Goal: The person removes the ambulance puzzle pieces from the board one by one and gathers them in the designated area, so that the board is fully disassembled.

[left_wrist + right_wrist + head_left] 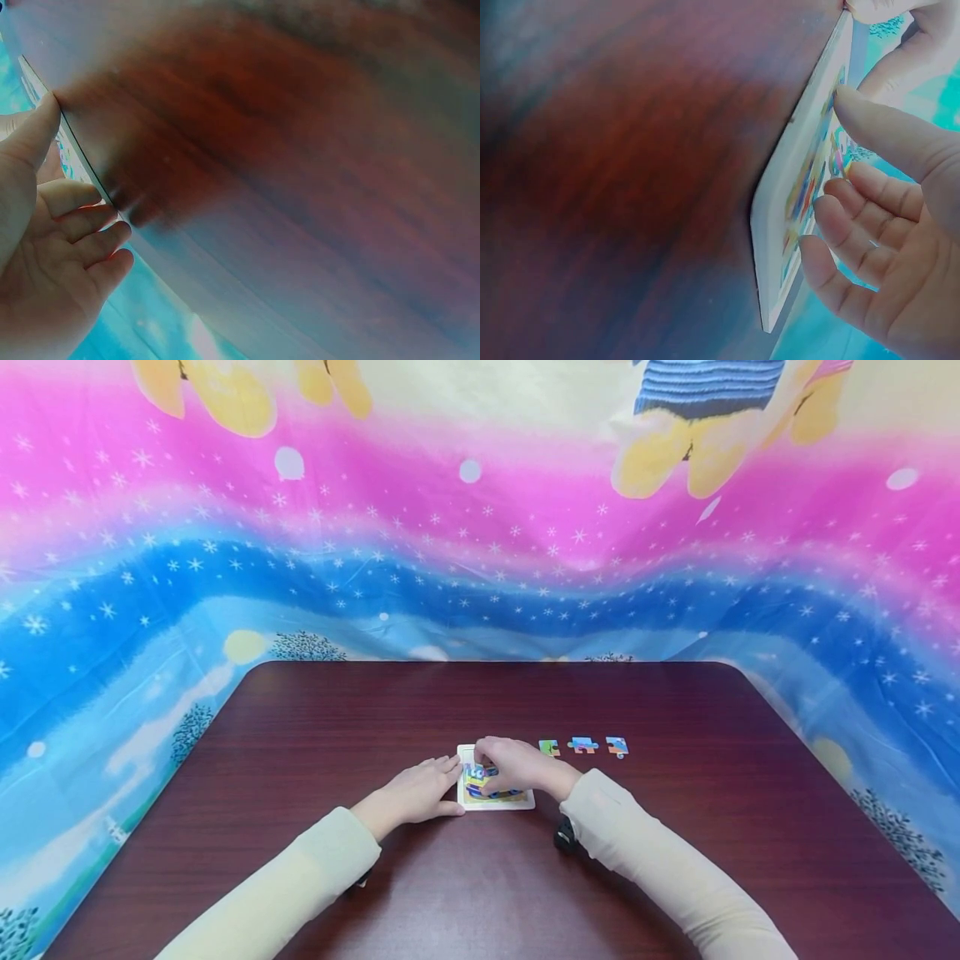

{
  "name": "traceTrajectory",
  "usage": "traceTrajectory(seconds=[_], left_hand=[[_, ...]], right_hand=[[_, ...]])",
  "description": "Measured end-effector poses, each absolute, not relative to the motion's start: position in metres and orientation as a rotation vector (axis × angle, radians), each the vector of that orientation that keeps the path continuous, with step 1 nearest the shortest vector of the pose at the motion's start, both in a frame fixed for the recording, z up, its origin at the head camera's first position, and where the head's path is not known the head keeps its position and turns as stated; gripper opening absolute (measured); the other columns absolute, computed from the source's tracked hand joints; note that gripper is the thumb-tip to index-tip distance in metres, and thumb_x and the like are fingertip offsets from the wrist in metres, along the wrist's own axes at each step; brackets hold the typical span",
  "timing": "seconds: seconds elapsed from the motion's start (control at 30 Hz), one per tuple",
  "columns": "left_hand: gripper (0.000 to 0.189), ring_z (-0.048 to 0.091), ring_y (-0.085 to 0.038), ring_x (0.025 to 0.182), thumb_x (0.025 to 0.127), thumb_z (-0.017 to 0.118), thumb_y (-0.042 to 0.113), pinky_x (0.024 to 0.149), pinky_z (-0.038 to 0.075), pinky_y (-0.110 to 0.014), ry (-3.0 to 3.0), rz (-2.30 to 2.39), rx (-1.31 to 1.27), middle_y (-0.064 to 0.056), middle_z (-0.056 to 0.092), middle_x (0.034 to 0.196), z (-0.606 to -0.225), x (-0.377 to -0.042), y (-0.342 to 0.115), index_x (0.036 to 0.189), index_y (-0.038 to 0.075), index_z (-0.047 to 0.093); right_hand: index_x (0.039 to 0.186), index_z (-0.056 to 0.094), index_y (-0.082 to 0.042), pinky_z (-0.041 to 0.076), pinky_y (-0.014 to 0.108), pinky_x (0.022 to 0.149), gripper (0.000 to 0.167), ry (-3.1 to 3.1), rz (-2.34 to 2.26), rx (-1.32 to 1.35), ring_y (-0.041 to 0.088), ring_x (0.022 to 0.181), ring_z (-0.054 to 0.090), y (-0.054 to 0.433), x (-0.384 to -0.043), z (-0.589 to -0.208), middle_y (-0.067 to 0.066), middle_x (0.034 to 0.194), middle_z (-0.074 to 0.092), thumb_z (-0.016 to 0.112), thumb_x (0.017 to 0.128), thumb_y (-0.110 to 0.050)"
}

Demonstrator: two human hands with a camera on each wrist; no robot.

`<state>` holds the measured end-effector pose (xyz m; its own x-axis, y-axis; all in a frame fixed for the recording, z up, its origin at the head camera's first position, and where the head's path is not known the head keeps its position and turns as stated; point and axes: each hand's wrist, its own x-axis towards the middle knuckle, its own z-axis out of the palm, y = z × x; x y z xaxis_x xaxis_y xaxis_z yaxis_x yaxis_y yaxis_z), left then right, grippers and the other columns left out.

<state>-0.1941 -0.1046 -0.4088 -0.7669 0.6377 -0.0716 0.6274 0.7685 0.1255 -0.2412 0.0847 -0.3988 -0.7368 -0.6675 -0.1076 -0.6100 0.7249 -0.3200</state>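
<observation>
A small jigsaw board (498, 806) with a pale border and a colourful picture lies flat on the table. My left hand (415, 790) rests beside it, fingers extended; in the left wrist view the thumb (43, 124) and fingertips touch the board's near-left edge. Over the board, my right hand (519, 767) bends its thumb and fingers down onto the picture. The right wrist view shows a colourful puzzle piece (838, 156) tilted between the thumb and the index finger, partly hidden. The right hand's other fingertips sit close to the board's surface.
On the dark red-brown table (360, 710), three loose puzzle pieces lie in a row past the right hand: a green one (550, 747), a blue-pink one (582, 744) and another blue one (617, 746). A patterned cloth (480, 552) hangs behind the table.
</observation>
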Motion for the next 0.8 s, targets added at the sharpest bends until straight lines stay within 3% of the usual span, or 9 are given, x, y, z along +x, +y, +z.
traceTrajectory(seconds=[0.23,0.8], left_hand=[[0.068,0.039,-0.033,0.125,0.086,0.061,0.04,0.104,0.03,-0.041,2.853,0.152,1.038,-0.024,0.042,0.135,-0.4097,-0.1944,-0.1051,0.13,-0.009,0.045],[0.069,0.037,-0.034,0.126,0.086,0.061,0.041,0.104,0.031,-0.041,2.855,0.134,1.045,-0.023,0.041,0.136,-0.4103,-0.1949,-0.1053,0.131,-0.009,0.045]], right_hand=[[0.091,0.055,-0.013,0.044,0.026,0.066,0.024,2.725,-0.445,-1.029,0.011,0.073,0.048,0.0852,-0.2438,-0.4015,-0.005,0.083,0.053,0.074,0.077,-0.015],[0.092,0.06,-0.01,0.045,0.026,0.064,0.019,2.72,-0.482,-1.061,0.01,0.07,0.049,0.0852,-0.2458,-0.3977,-0.005,0.081,0.055,0.072,0.078,-0.014]])
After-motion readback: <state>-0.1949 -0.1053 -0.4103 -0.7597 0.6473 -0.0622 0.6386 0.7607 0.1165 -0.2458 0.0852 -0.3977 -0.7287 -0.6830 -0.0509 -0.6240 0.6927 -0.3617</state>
